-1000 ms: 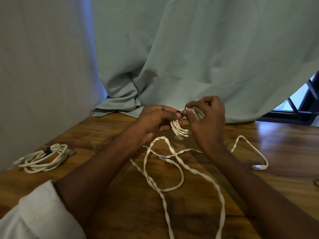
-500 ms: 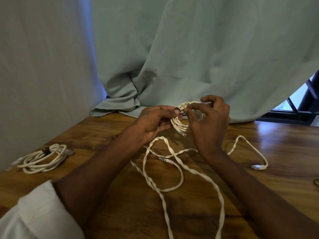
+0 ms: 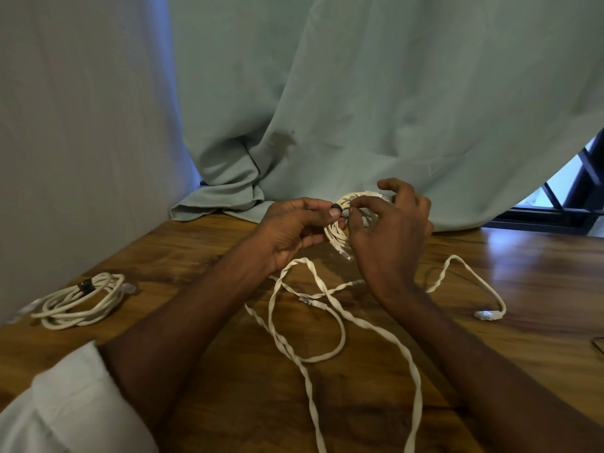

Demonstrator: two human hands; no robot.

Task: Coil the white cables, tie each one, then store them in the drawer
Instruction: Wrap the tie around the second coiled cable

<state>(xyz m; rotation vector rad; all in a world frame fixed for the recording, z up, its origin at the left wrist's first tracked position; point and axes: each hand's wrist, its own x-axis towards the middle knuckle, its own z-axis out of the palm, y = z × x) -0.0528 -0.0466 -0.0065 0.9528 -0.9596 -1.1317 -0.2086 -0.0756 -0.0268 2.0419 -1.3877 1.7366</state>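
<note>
A small coil of white cable (image 3: 336, 232) is held above the wooden table between both hands. My left hand (image 3: 291, 228) pinches a black tie (image 3: 336, 209) on the coil's left side. My right hand (image 3: 389, 230) is at the coil's right side, thumb and forefinger pinching it beside the tie, the other fingers spread. A clear plug (image 3: 344, 254) hangs from the coil's bottom. Below the hands a long, loose white flat cable (image 3: 376, 328) sprawls over the table. At far left lies a coiled white cable (image 3: 78, 300) bound with a black tie.
The wooden table (image 3: 529, 276) runs right and towards me. A pale green curtain (image 3: 359, 109) hangs behind and drapes onto the table's back edge. A window frame (image 3: 575, 197) shows at the right. A dark object (image 3: 599, 346) peeks in at the right edge.
The small coil has turned up so that its ring shows between the hands. My right hand's fingers have spread open from a tighter curl. The cables on the table have not moved.
</note>
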